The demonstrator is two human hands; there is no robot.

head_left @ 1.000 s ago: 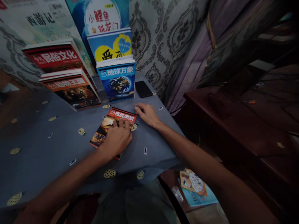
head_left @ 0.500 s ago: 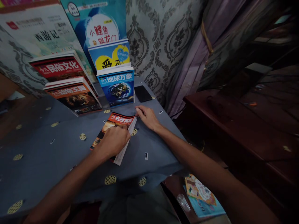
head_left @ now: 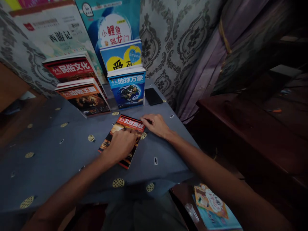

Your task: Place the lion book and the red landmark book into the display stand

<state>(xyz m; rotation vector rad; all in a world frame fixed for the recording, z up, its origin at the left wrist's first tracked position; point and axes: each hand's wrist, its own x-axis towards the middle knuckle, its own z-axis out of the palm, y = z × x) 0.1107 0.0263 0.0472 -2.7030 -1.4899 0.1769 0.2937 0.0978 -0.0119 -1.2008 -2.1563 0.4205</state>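
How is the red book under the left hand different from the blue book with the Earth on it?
The red book lies down on the table, but the blue book stands up. The red book's cover is partly hidden by the left hand; no hand covers the blue book's front. The red book has a golden-brown picture, while the blue book shows a globe. Both have white title writing.

Under the left hand [head_left: 124, 142], the book [head_left: 131, 123] has a smooth paper cover with a faint sheen. Around both hands the tablecloth [head_left: 168, 154] looks matt. Beyond the right hand [head_left: 157, 125], a smooth phone [head_left: 153, 97]; to that hand's right, a soft cloth curtain [head_left: 204, 62] and a polished-looking wooden cabinet [head_left: 240, 128].
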